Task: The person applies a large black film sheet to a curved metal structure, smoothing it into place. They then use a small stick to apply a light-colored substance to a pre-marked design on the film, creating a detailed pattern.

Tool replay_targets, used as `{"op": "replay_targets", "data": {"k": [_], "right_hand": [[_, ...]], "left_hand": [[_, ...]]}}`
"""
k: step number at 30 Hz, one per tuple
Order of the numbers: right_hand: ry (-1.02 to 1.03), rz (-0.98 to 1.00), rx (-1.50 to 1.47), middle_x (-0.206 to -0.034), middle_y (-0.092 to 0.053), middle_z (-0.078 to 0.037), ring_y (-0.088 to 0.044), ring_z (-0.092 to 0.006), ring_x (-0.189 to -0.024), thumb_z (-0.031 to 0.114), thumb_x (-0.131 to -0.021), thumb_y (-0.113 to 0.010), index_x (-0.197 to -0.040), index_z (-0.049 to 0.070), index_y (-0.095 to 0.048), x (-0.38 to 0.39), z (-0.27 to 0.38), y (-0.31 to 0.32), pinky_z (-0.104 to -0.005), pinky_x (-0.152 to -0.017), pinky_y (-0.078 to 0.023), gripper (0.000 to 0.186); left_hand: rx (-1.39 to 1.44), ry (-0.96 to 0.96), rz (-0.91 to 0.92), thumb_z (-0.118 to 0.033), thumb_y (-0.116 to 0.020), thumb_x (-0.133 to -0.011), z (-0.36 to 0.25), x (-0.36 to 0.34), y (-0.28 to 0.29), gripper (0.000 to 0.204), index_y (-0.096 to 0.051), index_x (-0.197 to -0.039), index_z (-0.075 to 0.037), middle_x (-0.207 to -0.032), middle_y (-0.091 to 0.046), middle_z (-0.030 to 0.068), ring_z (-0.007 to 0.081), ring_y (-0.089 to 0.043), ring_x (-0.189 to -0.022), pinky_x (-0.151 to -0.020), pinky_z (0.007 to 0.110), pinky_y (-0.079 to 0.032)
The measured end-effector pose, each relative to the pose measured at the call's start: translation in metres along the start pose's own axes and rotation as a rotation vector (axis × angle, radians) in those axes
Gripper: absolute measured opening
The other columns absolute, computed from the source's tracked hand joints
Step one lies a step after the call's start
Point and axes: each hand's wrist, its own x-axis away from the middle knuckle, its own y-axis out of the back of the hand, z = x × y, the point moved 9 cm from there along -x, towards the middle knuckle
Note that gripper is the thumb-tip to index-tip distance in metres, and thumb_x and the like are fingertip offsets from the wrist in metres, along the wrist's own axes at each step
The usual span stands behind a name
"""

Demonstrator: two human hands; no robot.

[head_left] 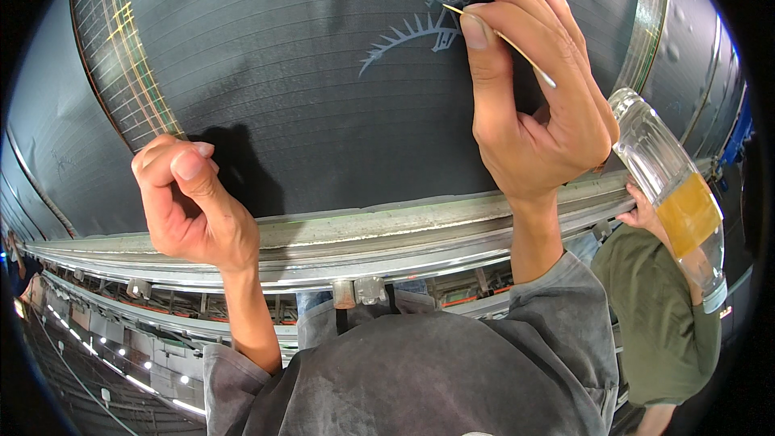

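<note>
Right hand (533,105) pinches thin stick (517,47), tip pointing upper-left, on dark fabric (307,113).

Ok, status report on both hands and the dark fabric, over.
Right hand pinching thin stick at pale mark on dark fabric. Left hand curled, empty, against fabric. Clear bottle at right, not obstructing.

The right hand (537,105) pinches a thin yellow stick (500,35) between thumb and fingers, its tip touching a pale line drawing (412,36) near the upper edge of the dark stretched fabric (307,97). The left hand (194,206) rests curled against the fabric's lower edge, just above the metal rail (363,246). A clear plastic bottle (670,194) with amber liquid stands tilted at the right, where another person's hand (643,211) touches it.
</note>
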Motion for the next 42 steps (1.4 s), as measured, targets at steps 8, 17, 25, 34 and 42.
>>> {"op": "replay_targets", "data": {"k": [8, 17, 25, 34, 42], "right_hand": [[-0.011, -0.006, -0.007, -0.102, -0.074, -0.02, -0.071, -0.0286, -0.104, -0.006, -0.085, -0.067, -0.098, -0.005, -0.07, 0.0005, -0.0004, 0.0009, -0.0457, -0.099, -0.052, 0.013], [-0.026, -0.014, -0.024, -0.104, -0.073, -0.021, -0.071, -0.0283, -0.104, -0.006, -0.087, -0.066, -0.099, -0.006, -0.069, 0.0022, -0.0025, 0.0024, -0.0453, -0.098, -0.052, 0.013], [-0.033, -0.018, -0.036, -0.104, -0.073, -0.021, -0.071, -0.028, -0.104, -0.005, -0.088, -0.065, -0.101, -0.006, -0.068, 0.0029, -0.0035, 0.0031, -0.0449, -0.097, -0.053, 0.013], [-0.038, -0.018, -0.04, -0.106, -0.072, -0.022, -0.071, -0.0277, -0.104, -0.005, -0.089, -0.064, -0.102, -0.006, -0.068, 0.0037, -0.003, 0.001, -0.0445, -0.097, -0.053, 0.013], [-0.048, -0.025, -0.054, -0.107, -0.072, -0.023, -0.071, -0.0274, -0.104, -0.005, -0.091, -0.063, -0.103, -0.007, -0.067, 0.0035, -0.0037, 0.0023, -0.0441, -0.096, -0.054, 0.013]], "left_hand": [[0.001, -0.011, 0.007, -0.02, -0.061, -0.101, -0.0016, -0.0013, -0.0002, 0.025, -0.06, -0.084, -0.003, -0.077, -0.058, 0.0044, 0.0149, -0.049, -0.073, -0.067, 0.028, -0.04], [0.011, 0.004, -0.005, -0.021, -0.061, -0.101, 0.002, -0.0001, 0.0004, 0.026, -0.059, -0.084, -0.002, -0.079, -0.058, 0.0047, 0.0148, -0.049, -0.073, -0.066, 0.028, -0.039], [0.01, 0.003, -0.009, -0.02, -0.061, -0.101, 0.0025, 0.0003, 0.0015, 0.025, -0.059, -0.084, -0.002, -0.079, -0.058, 0.0046, 0.0148, -0.049, -0.074, -0.066, 0.027, -0.039], [0.013, 0.0, -0.004, -0.021, -0.061, -0.101, 0.0032, 0.0002, 0.0006, 0.025, -0.059, -0.084, -0.002, -0.078, -0.059, 0.0044, 0.0153, -0.049, -0.075, -0.067, 0.028, -0.04], [0.006, -0.01, 0.0, -0.021, -0.061, -0.101, 0.0012, -0.0005, 0.0014, 0.026, -0.06, -0.083, -0.002, -0.077, -0.058, 0.0043, 0.0154, -0.049, -0.074, -0.067, 0.028, -0.04]]}}
